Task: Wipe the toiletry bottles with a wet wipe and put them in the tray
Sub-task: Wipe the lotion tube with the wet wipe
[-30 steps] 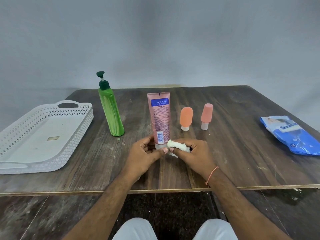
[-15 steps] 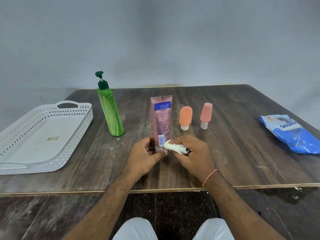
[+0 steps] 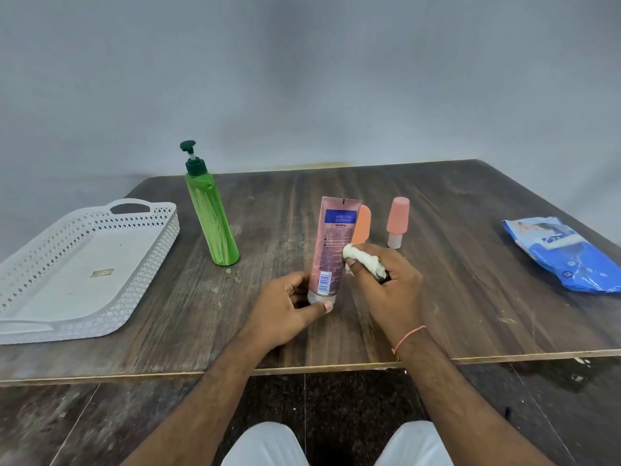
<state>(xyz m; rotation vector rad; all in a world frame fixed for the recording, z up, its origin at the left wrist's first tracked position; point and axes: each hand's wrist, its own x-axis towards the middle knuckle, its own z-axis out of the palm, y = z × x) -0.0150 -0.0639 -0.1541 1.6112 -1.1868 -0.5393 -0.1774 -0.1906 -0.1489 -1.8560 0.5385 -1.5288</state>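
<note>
my left hand (image 3: 285, 306) grips the pink tube (image 3: 331, 245) by its cap end, upright above the tabletop (image 3: 453, 297). my right hand (image 3: 386, 280) has its fingers curled round the wadded wet wipe (image 3: 361, 260), pressing it against the tube's side. the white tray (image 3: 148, 264) sits at far left.

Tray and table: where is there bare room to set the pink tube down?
The white tray is bare apart from a small sticker. Open table lies between tray and green pump bottle, and between the capped orange bottle and the blue wipes pack. It is crowded around the pink tube, where left hand and right hand work.
</note>
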